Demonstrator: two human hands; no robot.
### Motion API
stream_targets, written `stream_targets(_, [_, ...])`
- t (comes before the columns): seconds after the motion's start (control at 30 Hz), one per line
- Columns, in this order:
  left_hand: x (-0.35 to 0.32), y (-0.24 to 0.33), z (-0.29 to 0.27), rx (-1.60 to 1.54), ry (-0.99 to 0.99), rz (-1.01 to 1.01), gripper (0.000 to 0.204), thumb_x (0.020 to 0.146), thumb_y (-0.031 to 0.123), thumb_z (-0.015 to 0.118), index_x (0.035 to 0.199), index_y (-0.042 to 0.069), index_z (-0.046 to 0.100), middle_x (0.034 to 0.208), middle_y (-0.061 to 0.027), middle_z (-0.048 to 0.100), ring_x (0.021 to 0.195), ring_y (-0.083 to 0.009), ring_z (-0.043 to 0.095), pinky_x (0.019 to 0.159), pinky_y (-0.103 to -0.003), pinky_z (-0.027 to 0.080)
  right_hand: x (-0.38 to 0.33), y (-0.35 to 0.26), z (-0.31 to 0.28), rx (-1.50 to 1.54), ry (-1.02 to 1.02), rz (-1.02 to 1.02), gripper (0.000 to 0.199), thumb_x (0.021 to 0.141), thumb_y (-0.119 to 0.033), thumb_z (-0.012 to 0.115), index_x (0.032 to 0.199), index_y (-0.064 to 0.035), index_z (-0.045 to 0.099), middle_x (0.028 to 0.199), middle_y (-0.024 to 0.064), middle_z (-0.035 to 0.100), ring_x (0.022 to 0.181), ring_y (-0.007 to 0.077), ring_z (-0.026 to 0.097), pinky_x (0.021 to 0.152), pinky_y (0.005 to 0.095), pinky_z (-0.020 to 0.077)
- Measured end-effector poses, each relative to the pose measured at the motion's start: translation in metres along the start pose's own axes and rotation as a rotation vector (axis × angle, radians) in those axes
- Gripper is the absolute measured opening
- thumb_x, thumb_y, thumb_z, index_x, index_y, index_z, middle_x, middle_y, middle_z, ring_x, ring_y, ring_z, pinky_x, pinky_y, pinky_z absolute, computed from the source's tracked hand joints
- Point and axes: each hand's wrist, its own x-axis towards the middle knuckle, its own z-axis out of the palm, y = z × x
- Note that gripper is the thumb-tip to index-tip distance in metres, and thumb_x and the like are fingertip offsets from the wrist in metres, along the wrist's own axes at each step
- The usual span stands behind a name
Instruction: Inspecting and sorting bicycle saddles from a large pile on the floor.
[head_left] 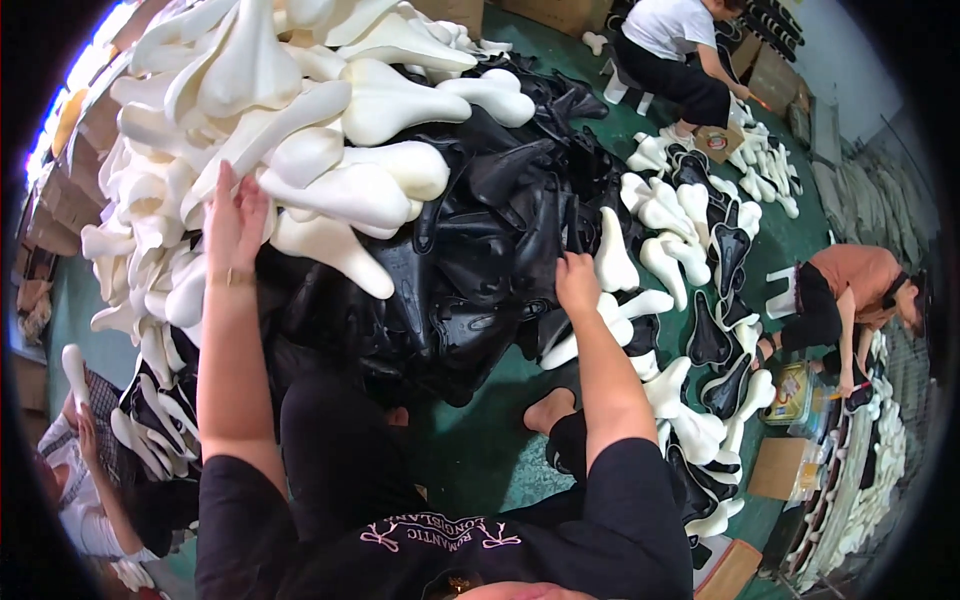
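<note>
A tall heap of white foam bicycle saddle pads (395, 102) rises ahead and to the left. My left hand (237, 222) reaches to its near side, fingers stretched out and lying against or just beside a pad (335, 190). Below and right of the pads lies a pile of black plastic saddle shells (480, 265). At the right edge of that pile, my right hand (577, 283) is closed around the narrow end of a black saddle shell (571, 222). Its fingertips are partly hidden. A single white pad (614, 250) stands close to this hand.
White pads and black shells (709, 330) run in a row along the right of the green floor (470, 450). Co-workers sit at the upper right (670, 50), right (850, 290) and lower left (95, 480). A cardboard box (778, 468) sits at the right.
</note>
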Motion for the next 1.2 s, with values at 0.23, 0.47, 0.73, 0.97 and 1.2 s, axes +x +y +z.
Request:
stream_targets(0.23, [-0.054,0.027,0.048,0.432,0.011,0.454,0.031,0.085,0.026,0.071,0.101,0.008,0.052,0.073,0.0028,0.053,0.059,-0.0064,0.047,0.054,-0.020,0.040,-0.031,0.014,-0.098,0.001,0.164,0.064,0.029,0.093,-0.026,0.049,0.106,-0.0028,0.061,0.101,0.0183,0.058,0.094,0.0393,0.058,0.080,0.0475,0.0463])
stream_targets(0.47, [-0.151,0.046,0.077,0.281,0.004,0.614,0.031,0.090,0.031,0.065,0.101,0.002,0.059,0.080,0.0003,0.060,0.071,-0.0085,0.054,0.066,-0.023,0.045,-0.091,-0.034,-0.204,0.688,0.300,0.017,0.029,0.093,-0.021,0.054,0.103,0.0060,0.059,0.091,0.0088,0.062,0.083,0.0142,0.055,0.077,0.0268,0.0435])
stream_targets(0.73, [-0.212,-0.109,0.023,-0.050,-0.185,-0.525,0.054,0.092,0.051,0.052,0.111,0.000,0.054,0.087,-0.0147,0.063,0.077,-0.0256,0.063,0.071,-0.038,0.053,-0.183,-0.082,-0.197,0.975,0.191,-0.002,0.018,0.089,-0.011,0.064,0.102,0.0009,0.062,0.091,-0.0010,0.060,0.082,0.0056,0.051,0.076,0.0188,0.0407])
stream_targets(0.97, [-0.253,-0.125,0.015,0.016,-0.156,-0.738,0.064,0.082,0.057,0.063,0.114,0.003,0.052,0.090,-0.0133,0.061,0.077,-0.0227,0.063,0.071,-0.037,0.054,-0.221,-0.082,-0.172,1.158,0.024,0.164,0.018,0.092,-0.014,0.060,0.103,0.0010,0.062,0.090,-0.0020,0.059,0.081,0.0053,0.050,0.075,0.0197,0.0403])
stream_targets(1.2, [-0.254,-0.119,0.020,-0.028,-0.164,-0.653,0.055,0.094,0.055,0.042,0.121,0.009,0.056,0.104,-0.0052,0.065,0.085,-0.0158,0.064,0.075,-0.032,0.053,-0.238,-0.102,-0.167,0.755,-0.072,-0.169,0.017,0.091,-0.011,0.061,0.098,0.0032,0.066,0.091,0.0048,0.064,0.080,0.0106,0.055,0.078,0.0226,0.0439])
